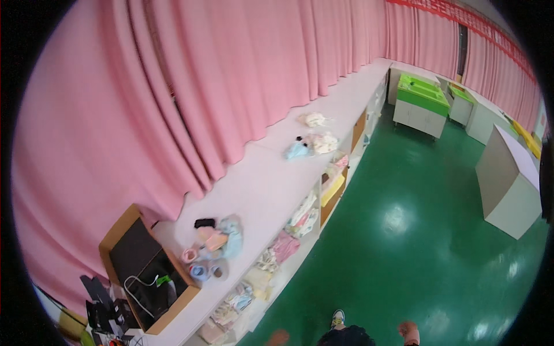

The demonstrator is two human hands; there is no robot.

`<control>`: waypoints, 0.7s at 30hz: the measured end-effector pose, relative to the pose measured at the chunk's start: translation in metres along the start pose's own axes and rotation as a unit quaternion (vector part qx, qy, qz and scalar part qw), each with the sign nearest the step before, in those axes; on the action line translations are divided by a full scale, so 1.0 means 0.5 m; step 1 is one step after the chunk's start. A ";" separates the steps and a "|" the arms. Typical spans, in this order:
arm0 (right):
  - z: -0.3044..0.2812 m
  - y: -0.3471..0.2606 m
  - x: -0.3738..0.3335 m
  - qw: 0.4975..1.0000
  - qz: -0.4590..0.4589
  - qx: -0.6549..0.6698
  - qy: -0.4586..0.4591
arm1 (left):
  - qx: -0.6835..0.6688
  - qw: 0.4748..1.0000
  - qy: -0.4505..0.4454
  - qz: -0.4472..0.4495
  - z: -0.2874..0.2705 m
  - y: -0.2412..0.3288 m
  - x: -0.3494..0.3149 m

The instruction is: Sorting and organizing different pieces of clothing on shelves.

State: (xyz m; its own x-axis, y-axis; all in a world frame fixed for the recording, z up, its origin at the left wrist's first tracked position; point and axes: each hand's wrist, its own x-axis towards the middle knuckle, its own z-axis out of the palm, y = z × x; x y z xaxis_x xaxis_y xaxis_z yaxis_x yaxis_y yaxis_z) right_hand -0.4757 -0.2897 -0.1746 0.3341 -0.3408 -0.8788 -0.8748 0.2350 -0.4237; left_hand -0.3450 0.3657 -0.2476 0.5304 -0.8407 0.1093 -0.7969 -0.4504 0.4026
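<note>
My left hand (pixel 278 337) shows at the lower edge, beside the shelf unit, smeared by motion so its fingers do not read. To the right, my right hand (pixel 408 331) hangs over the green floor with its fingers curled in and nothing visible in them. Neither hand touches anything I can see. On the long white counter (pixel 254 173) lies a pile of small pink and light-blue cloth items (pixel 222 236), with a black item (pixel 205 222) beside it. Rolled cloth pieces (pixel 199 272) sit at the pile's near side.
An open cardboard box (pixel 187 295) with a white cable stands at the counter's near end. Farther along lie more cloth items (pixel 320 142). Folded cloths (pixel 284 247) fill the shelves below. White cabinets (pixel 508 179) and a green-topped unit (pixel 423 95) stand across the green floor (pixel 392 271).
</note>
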 end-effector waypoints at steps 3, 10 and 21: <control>-0.121 0.032 0.086 0.916 0.079 0.390 0.054 | -0.390 0.829 -0.015 -0.399 -0.051 -0.063 0.204; -0.127 -0.306 0.288 0.925 -0.122 0.359 0.002 | -0.592 0.613 0.118 -0.510 -0.374 -0.070 0.679; 0.180 -1.287 0.205 0.896 -0.422 0.050 -0.133 | -0.535 0.635 0.387 -0.402 -0.729 -0.370 1.232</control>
State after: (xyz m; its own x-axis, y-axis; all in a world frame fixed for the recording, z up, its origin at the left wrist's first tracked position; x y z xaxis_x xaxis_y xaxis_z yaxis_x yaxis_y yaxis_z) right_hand 0.1528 -0.3941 -0.0120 0.9446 -0.2092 -0.2529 -0.2408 0.0815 -0.9671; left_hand 0.2346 0.0408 0.0765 0.9542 0.1172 -0.2753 0.2539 0.1694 0.9523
